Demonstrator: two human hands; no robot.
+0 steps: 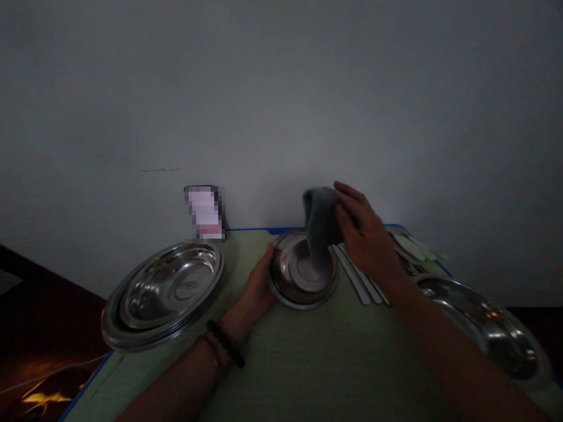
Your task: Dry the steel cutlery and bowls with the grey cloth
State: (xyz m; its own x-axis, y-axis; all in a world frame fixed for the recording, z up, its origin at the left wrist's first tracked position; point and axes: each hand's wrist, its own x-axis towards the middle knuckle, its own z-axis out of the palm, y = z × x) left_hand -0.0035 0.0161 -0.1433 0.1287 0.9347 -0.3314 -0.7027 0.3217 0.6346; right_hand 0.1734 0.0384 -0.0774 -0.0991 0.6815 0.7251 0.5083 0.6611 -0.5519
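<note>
A shiny steel bowl (303, 287) is near the middle of the table, and I cannot tell whether its inside or its base faces me. My left hand (259, 278) grips its left edge, with the thumb at the rim and the other fingers mostly hidden. Above the bowl's far right side, my right hand (363, 231) holds a bunched grey cloth (323, 220), slightly blurred. The cloth hangs down over the bowl; whether it touches the metal is unclear.
Stacked steel dishes (162, 293) stand at the left. A phone (206, 212) leans against the wall. Right of the bowl lie several knives (356, 278) and pale-handled cutlery (416, 246), beside a large steel dish (492, 328). The green table (285, 363) has blue edging.
</note>
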